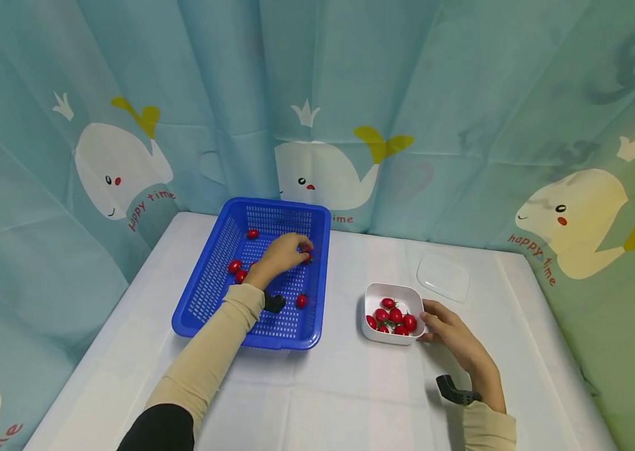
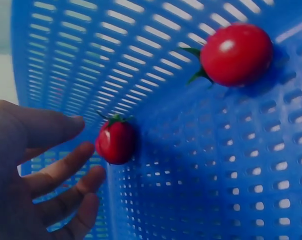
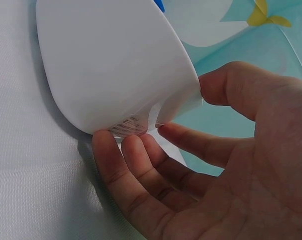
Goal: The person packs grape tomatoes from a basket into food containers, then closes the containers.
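Observation:
My left hand (image 1: 283,254) reaches into the blue plastic basket (image 1: 182,313). Its thumb and fingers are spread beside a cherry tomato (image 2: 117,142) with a green stem, without closing round it. Another cherry tomato (image 2: 236,55) lies nearer the camera in the left wrist view. On the table, my right hand (image 1: 458,335) holds the right side of a small white plastic box (image 1: 391,339). In the right wrist view the thumb is at the box's rim, and the other fingers are at the side with a printed label (image 3: 128,126). Several cherry tomatoes (image 1: 395,315) are inside the box.
More cherry tomatoes (image 1: 235,266) lie in the basket, partly hidden by the left arm. Behind the box is a clear lid (image 1: 444,277) on the white-covered table (image 1: 340,401). A whale-print curtain (image 1: 227,75) hangs behind the table.

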Demonstrator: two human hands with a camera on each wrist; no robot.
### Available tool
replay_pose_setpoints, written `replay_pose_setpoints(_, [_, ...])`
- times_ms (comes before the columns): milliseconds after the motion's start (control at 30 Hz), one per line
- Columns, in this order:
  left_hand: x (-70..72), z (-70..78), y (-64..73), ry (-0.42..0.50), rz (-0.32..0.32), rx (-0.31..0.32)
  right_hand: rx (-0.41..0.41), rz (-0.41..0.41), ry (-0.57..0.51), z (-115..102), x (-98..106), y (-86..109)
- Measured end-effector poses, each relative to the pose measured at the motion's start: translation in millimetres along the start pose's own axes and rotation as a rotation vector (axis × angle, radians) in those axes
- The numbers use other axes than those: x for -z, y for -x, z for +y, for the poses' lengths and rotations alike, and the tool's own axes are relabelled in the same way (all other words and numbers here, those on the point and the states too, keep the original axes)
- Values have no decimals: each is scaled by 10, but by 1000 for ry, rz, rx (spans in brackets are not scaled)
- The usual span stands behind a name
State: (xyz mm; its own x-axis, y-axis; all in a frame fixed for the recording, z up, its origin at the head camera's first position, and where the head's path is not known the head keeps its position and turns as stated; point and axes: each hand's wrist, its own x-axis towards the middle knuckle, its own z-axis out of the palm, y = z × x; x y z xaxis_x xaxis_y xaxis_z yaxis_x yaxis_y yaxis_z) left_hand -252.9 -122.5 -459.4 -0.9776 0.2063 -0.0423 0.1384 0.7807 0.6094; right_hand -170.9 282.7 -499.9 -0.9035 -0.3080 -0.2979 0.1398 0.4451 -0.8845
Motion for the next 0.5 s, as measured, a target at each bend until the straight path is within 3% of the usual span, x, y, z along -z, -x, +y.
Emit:
replay_pose_setpoints(267, [-29, 10, 18, -147, -19, -20, 9, -3, -4, -1, 1, 2])
replay_pose_setpoints(500, [-49, -3, 17, -153, -36, -12, 11, -1, -5, 0, 1, 4])
